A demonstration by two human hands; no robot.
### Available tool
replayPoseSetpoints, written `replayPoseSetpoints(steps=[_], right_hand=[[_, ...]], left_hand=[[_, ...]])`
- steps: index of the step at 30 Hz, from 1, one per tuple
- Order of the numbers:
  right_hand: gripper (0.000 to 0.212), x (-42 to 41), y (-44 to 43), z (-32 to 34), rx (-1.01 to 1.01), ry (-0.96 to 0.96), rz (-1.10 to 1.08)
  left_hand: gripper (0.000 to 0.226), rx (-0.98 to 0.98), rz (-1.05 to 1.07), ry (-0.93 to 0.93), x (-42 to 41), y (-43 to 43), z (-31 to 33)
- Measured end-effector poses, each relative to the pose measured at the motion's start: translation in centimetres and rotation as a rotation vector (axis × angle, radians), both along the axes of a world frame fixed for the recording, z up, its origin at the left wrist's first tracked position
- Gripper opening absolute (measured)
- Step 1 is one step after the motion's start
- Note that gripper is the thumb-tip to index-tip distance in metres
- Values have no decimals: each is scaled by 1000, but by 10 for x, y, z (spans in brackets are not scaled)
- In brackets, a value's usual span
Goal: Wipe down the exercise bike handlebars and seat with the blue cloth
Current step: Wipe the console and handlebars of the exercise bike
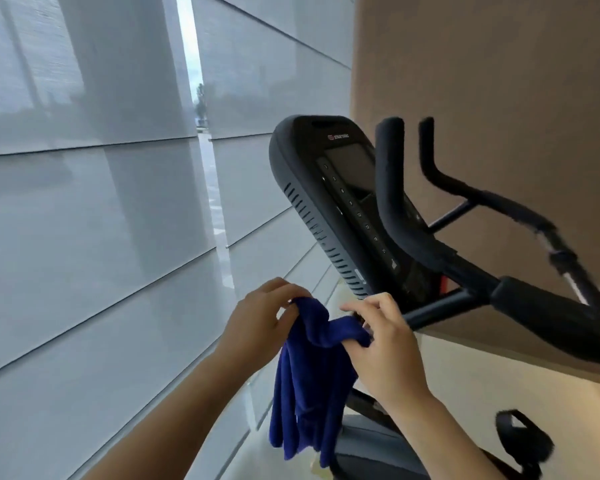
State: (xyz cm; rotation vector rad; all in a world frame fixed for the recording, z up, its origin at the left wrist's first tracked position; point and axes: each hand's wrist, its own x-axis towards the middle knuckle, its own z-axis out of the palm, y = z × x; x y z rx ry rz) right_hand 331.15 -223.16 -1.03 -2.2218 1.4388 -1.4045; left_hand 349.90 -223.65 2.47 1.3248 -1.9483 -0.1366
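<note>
Blue cloth (pixel 312 368) hangs bunched between both hands, left hand (pixel 257 323) and right hand (pixel 385 348) each pinching its top edge; wiping hasn't begun; next, fold it and reach for the handlebars (pixel 406 237) just beyond.

Soft window daylight — tilted, slightly blurred

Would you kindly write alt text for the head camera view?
Both hands, left hand and right hand, hold a crumpled blue cloth in front of a black exercise bike's padded handlebars and dark console, not yet touching them.
</note>
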Motion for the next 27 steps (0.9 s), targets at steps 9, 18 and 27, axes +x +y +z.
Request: replayPoseSetpoints(steps=[9, 18, 27], right_hand=[[15, -11, 33, 14, 6, 23, -393], [21, -35, 17, 76, -189, -206, -529], [29, -66, -34, 134, -222, -410, -489]], left_hand=[[35, 10, -202, -57, -22, -30, 13], [33, -152, -320, 49, -73, -50, 72], [40, -346, -361, -95, -129, -90, 104]])
